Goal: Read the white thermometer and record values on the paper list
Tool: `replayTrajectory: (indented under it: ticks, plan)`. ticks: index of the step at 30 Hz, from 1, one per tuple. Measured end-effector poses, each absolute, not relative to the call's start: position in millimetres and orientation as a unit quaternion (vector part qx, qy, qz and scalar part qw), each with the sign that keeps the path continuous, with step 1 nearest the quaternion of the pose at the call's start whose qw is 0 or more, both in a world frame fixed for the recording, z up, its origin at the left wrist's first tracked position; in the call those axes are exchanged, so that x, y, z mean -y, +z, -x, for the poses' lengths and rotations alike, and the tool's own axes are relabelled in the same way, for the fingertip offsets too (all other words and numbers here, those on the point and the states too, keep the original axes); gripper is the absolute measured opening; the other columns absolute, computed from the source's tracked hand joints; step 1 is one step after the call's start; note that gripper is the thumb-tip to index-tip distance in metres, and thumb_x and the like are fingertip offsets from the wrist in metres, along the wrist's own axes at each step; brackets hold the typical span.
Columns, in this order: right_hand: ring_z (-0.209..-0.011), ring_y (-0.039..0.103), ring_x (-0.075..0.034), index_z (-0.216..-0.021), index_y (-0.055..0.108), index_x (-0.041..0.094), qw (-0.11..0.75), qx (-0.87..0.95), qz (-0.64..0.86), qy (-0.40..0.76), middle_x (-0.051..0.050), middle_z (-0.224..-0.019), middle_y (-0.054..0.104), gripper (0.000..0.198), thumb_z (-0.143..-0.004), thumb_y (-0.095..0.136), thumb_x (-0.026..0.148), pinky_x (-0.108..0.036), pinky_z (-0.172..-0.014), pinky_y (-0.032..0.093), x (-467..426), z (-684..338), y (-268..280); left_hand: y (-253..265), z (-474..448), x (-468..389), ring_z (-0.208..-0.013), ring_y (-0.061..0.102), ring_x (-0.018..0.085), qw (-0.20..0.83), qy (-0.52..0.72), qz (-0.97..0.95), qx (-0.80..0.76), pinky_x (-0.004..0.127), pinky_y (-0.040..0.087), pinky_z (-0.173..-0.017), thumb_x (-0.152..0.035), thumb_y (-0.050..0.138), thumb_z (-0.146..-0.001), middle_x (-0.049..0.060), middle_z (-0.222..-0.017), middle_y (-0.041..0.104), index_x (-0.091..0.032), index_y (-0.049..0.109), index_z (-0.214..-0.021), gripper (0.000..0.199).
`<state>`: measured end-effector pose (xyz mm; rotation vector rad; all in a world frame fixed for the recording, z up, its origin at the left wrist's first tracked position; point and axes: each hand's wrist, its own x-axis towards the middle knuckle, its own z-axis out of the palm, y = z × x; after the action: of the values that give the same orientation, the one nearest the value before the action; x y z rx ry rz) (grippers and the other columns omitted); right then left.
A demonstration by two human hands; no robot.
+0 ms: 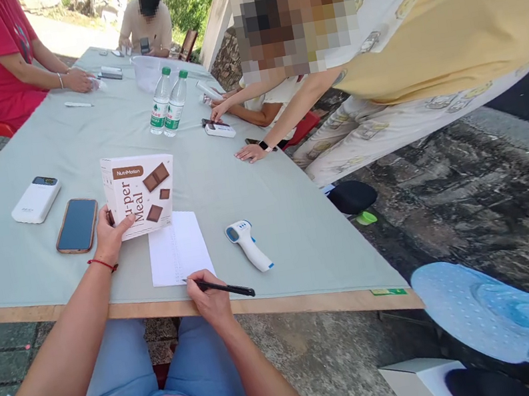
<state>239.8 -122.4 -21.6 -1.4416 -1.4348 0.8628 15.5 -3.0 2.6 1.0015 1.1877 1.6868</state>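
My left hand (111, 234) grips the lower left corner of a white box (142, 191) printed "NutriMotion" and chocolate pieces, holding it upright over the top of a paper sheet (179, 249). Small writing runs down the sheet's middle. In my right hand (210, 298) is a black pen (232, 289), its tip on the paper's lower edge. Left of the box lie a smartphone (77, 225) in a brown case and a white power bank (36, 199) with a dark display. A white and blue infrared thermometer (249, 246) rests to the right of the sheet.
Two water bottles (168, 104) with green caps stand mid-table, before a clear plastic tub (149, 72). A person leans in from the right, hands near a small white box (220, 129). Others sit at the far end. A blue dotted cloth (481, 310) hangs off the right side.
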Motion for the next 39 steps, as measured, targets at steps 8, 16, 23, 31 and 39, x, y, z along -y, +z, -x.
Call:
replayTrajectory:
  ticks: [8,16,23,31,39]
  plan:
    - [-0.055,0.05,-0.015,-0.066,0.059,0.021,0.445,0.584,0.584,0.346,0.002,-0.057,0.057,0.017,-0.074,0.053,0.035,-0.028,-0.055,0.041,122.8,-239.6,-22.4,3.5,-16.0,3.7,-0.107,0.063,0.028,0.418,0.67,-0.395,-0.469,0.043,0.05,-0.093,-0.04,0.088,-0.052,0.008,-0.109,0.067,-0.021,0.053,-0.112,0.072]
    - [-0.054,0.049,-0.015,-0.066,0.059,0.021,0.458,0.573,0.586,0.344,0.002,-0.057,0.057,0.017,-0.074,0.054,0.036,-0.028,-0.055,0.041,122.2,-239.8,-22.7,3.8,-16.1,3.6,-0.108,0.063,0.029,0.42,0.672,-0.39,-0.469,0.043,0.05,-0.092,-0.04,0.089,-0.051,0.008,-0.109,0.067,-0.02,0.053,-0.112,0.073]
    - [-0.056,0.051,-0.015,-0.067,0.058,0.021,0.438,0.582,0.594,0.341,0.003,-0.058,0.056,0.018,-0.074,0.053,0.037,-0.028,-0.057,0.041,122.7,-239.7,-22.2,3.9,-15.7,4.1,-0.107,0.063,0.028,0.419,0.671,-0.392,-0.469,0.041,0.05,-0.091,-0.04,0.089,-0.051,0.007,-0.108,0.068,-0.02,0.054,-0.111,0.073]
    - [-0.055,0.05,-0.015,-0.067,0.057,0.021,0.433,0.587,0.596,0.336,0.003,-0.057,0.055,0.017,-0.074,0.052,0.036,-0.027,-0.055,0.04,122.4,-240.4,-21.6,4.5,-15.4,4.0,-0.106,0.062,0.027,0.424,0.672,-0.389,-0.467,0.04,0.049,-0.091,-0.038,0.089,-0.051,0.007,-0.108,0.067,-0.02,0.054,-0.111,0.072]
    - [-0.056,0.05,-0.014,-0.067,0.057,0.021,0.431,0.584,0.598,0.34,0.003,-0.057,0.056,0.018,-0.073,0.051,0.037,-0.027,-0.056,0.04,122.3,-239.4,-18.3,5.6,-16.0,4.9,-0.105,0.063,0.027,0.429,0.674,-0.385,-0.462,0.04,0.049,-0.089,-0.039,0.089,-0.052,0.007,-0.108,0.067,-0.02,0.055,-0.111,0.07]
